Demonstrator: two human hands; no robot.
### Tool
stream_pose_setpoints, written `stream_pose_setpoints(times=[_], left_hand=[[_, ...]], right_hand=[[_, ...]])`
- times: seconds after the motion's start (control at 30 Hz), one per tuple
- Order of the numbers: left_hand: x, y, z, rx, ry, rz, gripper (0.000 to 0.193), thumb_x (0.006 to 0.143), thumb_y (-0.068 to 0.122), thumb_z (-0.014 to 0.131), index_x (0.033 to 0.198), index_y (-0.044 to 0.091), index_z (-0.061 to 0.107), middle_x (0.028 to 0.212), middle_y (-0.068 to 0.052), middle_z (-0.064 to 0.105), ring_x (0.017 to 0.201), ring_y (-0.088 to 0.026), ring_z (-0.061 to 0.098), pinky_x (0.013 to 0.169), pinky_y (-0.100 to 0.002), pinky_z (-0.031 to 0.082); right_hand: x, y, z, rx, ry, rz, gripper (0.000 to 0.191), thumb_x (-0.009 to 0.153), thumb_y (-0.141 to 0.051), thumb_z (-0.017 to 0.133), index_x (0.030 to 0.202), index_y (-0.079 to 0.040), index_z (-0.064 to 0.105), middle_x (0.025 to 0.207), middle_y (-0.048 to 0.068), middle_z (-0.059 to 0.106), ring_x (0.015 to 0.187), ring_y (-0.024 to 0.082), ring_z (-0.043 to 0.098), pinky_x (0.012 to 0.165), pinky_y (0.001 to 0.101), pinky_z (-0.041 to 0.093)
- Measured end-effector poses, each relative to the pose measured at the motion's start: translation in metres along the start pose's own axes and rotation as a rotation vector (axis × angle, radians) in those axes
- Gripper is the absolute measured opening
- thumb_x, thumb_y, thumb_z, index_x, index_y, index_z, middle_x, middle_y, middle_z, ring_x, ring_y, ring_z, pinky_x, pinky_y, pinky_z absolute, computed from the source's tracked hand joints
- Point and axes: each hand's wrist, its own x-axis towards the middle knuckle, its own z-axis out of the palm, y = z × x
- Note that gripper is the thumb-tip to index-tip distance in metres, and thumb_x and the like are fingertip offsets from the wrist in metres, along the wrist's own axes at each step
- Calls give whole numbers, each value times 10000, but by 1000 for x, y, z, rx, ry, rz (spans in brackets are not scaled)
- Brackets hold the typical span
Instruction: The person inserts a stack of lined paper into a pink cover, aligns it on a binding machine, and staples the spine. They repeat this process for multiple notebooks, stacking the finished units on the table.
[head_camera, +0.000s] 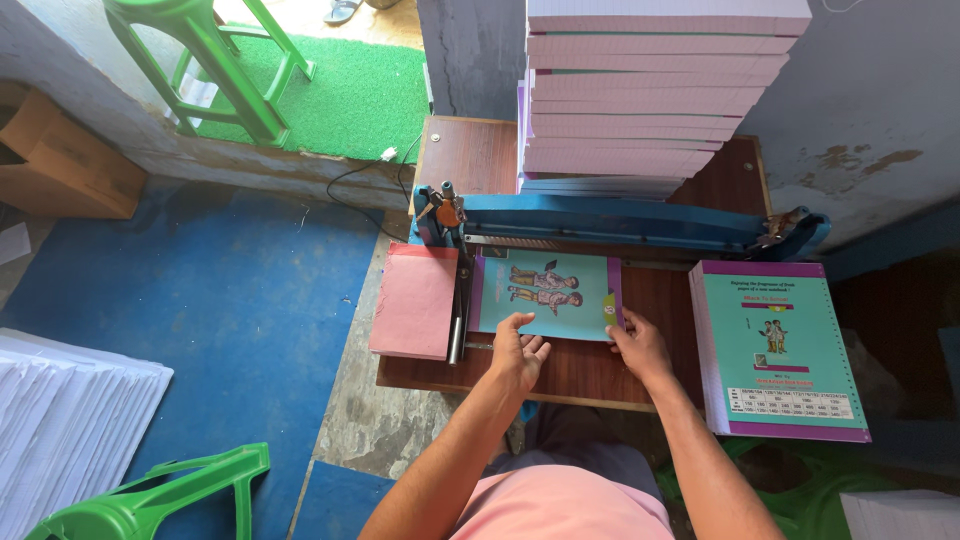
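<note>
A teal-covered notebook (545, 290) with a purple spine lies on the wooden table (580, 370), its far edge under the blue cutting machine (620, 222). My left hand (518, 352) rests with fingers spread on the notebook's near edge. My right hand (637, 345) pinches the notebook's near right corner by the purple spine.
A stack of finished teal notebooks (780, 350) sits at the right. A tall pile of uncut notebooks (650, 90) stands behind the machine. A pink board (415, 300) lies at the left. Green plastic stools (215, 60) and white paper stacks (70, 420) stand on the blue floor.
</note>
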Motion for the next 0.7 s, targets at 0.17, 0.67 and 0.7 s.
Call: stream_pose_setpoints(times=[0.17, 0.67, 0.7], left_hand=[[-9, 4, 7, 19, 10, 3, 980, 804, 116, 681, 1585, 22, 97, 1629, -317, 155, 1546, -430, 206, 1226, -526, 312], [5, 3, 9, 43, 4, 27, 931, 811, 117, 685, 1568, -9, 158, 1630, -303, 183, 1540, -423, 227, 1222, -518, 317], [10, 1, 5, 47, 1, 29, 915, 813, 126, 686, 1563, -16, 182, 1629, -301, 192, 1539, -421, 231, 1219, -516, 320]], right_hand=[[0, -7, -2, -37, 11, 49, 575, 917, -156, 662, 1445, 27, 525, 1011, 124, 730, 782, 172, 704, 709, 296, 595], [2, -35, -12, 246, 9, 134, 452, 926, -100, 645, 1348, 32, 556, 1033, 136, 722, 922, 199, 702, 753, 344, 627], [4, -34, -13, 309, 3, 175, 400, 927, -93, 654, 1296, 43, 584, 1043, 138, 720, 932, 207, 707, 773, 345, 635]])
